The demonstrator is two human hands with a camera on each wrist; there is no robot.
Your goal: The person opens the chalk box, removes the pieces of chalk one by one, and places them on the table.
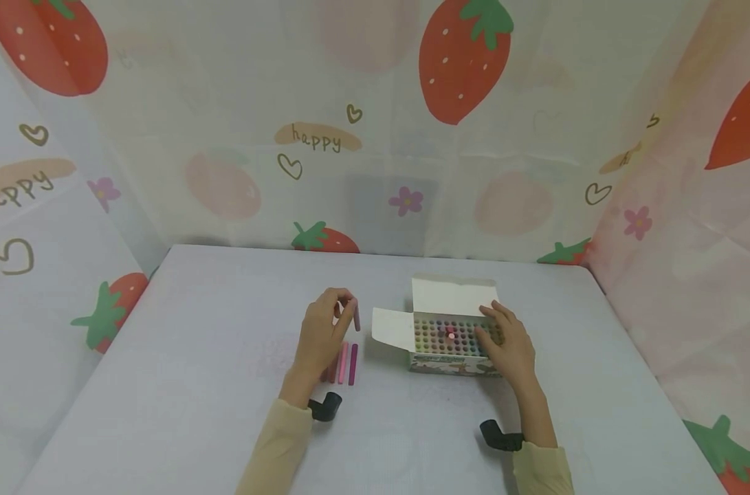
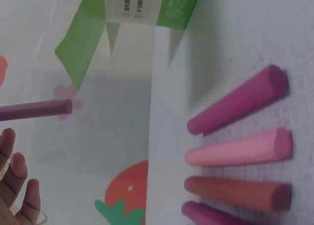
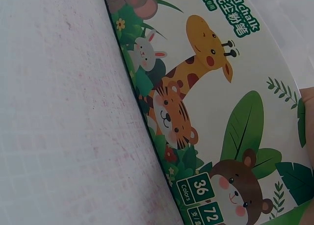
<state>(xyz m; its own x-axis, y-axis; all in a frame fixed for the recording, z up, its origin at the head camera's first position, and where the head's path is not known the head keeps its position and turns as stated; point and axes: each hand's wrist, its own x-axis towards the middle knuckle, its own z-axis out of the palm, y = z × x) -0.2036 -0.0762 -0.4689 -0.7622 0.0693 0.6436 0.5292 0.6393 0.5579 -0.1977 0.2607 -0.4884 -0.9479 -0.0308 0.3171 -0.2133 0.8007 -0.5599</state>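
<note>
My left hand (image 1: 321, 330) pinches a mauve chalk stick (image 1: 357, 317) above the table, left of the chalk box. In the left wrist view that chalk stick (image 2: 39, 110) points sideways, clear of the fingers below it. A magenta chalk (image 2: 240, 100), a pink chalk (image 2: 240, 147), a brownish-red chalk (image 2: 240, 191) and a partly cut-off purple one (image 2: 211, 216) lie side by side on the table. The open chalk box (image 1: 451, 366) has rows of coloured round ends inside. My right hand (image 1: 513, 347) rests on the box's right side, fingers spread over its top.
A white side flap (image 1: 393, 330) sticks out left of the box, and its lid (image 1: 454, 295) stands up behind. Inside, a reddish chalk (image 1: 451, 333) rises above the others. Patterned cloth (image 1: 375, 172) hangs behind the white table (image 1: 226, 330).
</note>
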